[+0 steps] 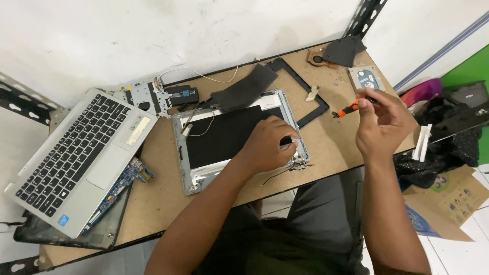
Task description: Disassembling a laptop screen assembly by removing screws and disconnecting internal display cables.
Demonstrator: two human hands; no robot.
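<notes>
**A:** Ok, near edge first: what do the hands have?

**B:** I see the left hand (267, 142) pressed palm-down on the silver display lid (189, 168), fingers curled at its lower right corner, beside the hinge. The right hand (383, 122) pinches an orange-handled screwdriver (347, 108), raised just above the table (163, 203).

**A:** Farther back?

**B:** The keyboard deck (76, 158) lies at the left, a black bezel frame (316, 104) behind the lid, and a hard drive (365, 77) and fan (318, 58) at the far corner.
</notes>
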